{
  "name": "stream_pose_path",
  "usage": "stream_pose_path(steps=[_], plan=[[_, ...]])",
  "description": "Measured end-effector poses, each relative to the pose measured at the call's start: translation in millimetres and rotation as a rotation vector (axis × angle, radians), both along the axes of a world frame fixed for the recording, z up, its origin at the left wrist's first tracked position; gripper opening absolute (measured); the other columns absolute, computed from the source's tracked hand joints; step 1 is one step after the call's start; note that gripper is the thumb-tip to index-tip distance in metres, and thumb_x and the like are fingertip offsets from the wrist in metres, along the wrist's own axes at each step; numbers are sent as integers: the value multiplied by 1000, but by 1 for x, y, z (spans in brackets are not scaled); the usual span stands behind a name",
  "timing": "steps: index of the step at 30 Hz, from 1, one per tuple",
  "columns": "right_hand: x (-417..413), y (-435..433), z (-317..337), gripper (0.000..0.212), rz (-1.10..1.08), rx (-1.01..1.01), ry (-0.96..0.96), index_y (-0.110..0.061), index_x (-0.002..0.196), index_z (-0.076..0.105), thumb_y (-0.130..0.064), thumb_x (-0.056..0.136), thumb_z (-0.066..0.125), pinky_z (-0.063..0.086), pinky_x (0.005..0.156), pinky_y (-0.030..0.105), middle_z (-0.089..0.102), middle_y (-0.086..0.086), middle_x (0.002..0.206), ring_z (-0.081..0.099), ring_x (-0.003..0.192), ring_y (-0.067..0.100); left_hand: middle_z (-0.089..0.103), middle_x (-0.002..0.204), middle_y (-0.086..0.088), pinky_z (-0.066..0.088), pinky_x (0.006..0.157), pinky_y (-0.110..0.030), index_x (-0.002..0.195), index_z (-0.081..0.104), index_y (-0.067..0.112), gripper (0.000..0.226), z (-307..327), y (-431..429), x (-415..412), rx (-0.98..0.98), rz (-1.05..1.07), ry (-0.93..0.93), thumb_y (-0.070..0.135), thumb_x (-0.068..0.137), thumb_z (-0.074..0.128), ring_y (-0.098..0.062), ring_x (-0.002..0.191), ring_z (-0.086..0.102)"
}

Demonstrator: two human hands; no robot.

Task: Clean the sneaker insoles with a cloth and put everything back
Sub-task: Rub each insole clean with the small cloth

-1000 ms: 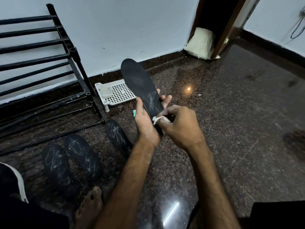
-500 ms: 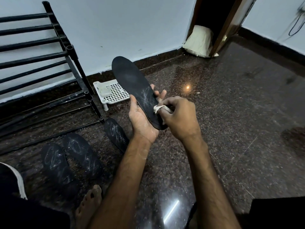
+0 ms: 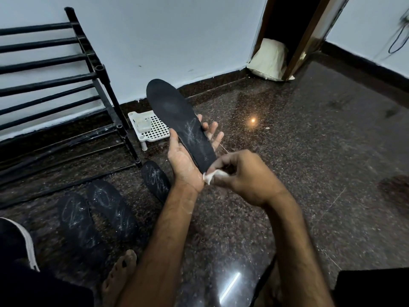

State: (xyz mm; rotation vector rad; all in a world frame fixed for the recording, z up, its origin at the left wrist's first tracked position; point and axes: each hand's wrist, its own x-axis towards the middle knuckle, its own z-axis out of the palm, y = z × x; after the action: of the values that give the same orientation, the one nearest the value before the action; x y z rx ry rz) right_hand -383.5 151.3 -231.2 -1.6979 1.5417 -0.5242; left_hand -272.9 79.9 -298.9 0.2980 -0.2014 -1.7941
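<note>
1. Shoe rack [image 3: 51, 78]: black tubular rails, standing against the white wall at far left.
2. Two floor insoles [image 3: 77, 220]: black, scribbled with white marks, lying side by side on the dark speckled floor [image 3: 309, 156] in front of the rack.
3. Bare foot [image 3: 120, 278]: toes on the floor, just below the pair.
4. Third insole [image 3: 155, 179]: same black, white marks; on the floor near the rack's foot, its lower end hidden behind the left forearm.
5. White perforated stand [image 3: 155, 129]: low, on short legs, by the wall; a small pale block [image 3: 142, 125] sits on it.
6. Held insole [image 3: 177, 116]: black, raised off the floor, toe end tilted up and away toward the wall, heel end down in the palm; faint white marks at mid-length.
7. Left hand [image 3: 182, 160]: grips the held insole from beneath, thumb laid along its left edge, fingers spread behind it, with tips showing past its right edge.
8. Cloth [image 3: 210, 176]: small white wad, touching the insole's heel end.
9. Right hand [image 3: 247, 176]: fingers curled tight, pinching the cloth against the heel end; back of hand toward the camera.
10. Cream pillow [image 3: 269, 59]: propped in the dark doorway, well apart from the hands.
</note>
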Motion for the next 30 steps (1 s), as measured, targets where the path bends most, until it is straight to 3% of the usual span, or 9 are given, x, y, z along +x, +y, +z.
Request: stream_pose_path(steps=[2,5,9,15,18,20,24,28,30], plan=[[-10,7,8,8,104,96,-92,-12,89,76,-12,82,77,57,69,29,75,-4,78,70,70,12,60,92,-9,36,112,-51,120,58,4,63,0,0,1,-6,-11,-8,56,101,27,-33,121,50],[-22,1,10,9,-115,-87,-220,-14,91,75,-13,82,76,58,71,29,75,-1,85,71,78,16,58,95,-11,37,113,-49,129,53,3,64,-2,1,3,-21,-48,12,56,101,30,-33,119,51],[-4,-16,-4,10,-228,-394,6,-22,90,77,-16,82,77,46,72,7,68,-12,92,63,79,-3,56,101,-10,43,107,-44,136,47,6,65,-2,2,-2,-39,-103,38,58,100,31,-30,121,50],[-2,-1,-9,10,108,-39,20,-16,88,77,-11,79,79,46,67,13,71,-12,81,64,71,-4,60,93,-10,35,113,-53,122,59,3,64,-9,-1,4,-7,-55,-14,56,101,31,-29,107,58],[-21,7,3,11,127,72,-148,-10,92,76,-8,81,76,54,68,27,75,-4,79,68,69,7,58,96,-12,35,113,-55,129,54,1,65,-10,-4,8,-34,-93,-10,55,102,30,-29,107,57],[-31,4,9,10,-9,-32,-236,-11,93,76,-10,83,75,57,73,32,75,-2,84,70,74,12,55,103,-12,38,111,-54,142,42,2,67,-8,-3,8,-67,-154,5,55,103,29,-29,112,53],[-17,-13,5,8,-246,-392,-41,-24,86,76,-19,80,80,50,70,13,71,-10,89,66,77,0,52,114,-13,45,104,-45,144,39,4,65,-7,5,2,-65,-250,41,53,102,26,-29,116,50],[6,-22,-19,11,-232,-508,81,-15,89,77,-9,79,75,52,88,28,70,-5,92,65,88,9,48,126,-16,24,120,-46,144,36,4,67,-7,8,-4,-96,-284,52,51,98,25,-32,134,36],[3,-21,-24,11,-339,-550,109,-13,91,76,-9,80,73,53,85,33,68,-2,91,64,86,13,48,131,-18,19,122,-48,142,38,3,67,-8,7,-5,-92,-276,58,50,96,27,-34,137,36]])
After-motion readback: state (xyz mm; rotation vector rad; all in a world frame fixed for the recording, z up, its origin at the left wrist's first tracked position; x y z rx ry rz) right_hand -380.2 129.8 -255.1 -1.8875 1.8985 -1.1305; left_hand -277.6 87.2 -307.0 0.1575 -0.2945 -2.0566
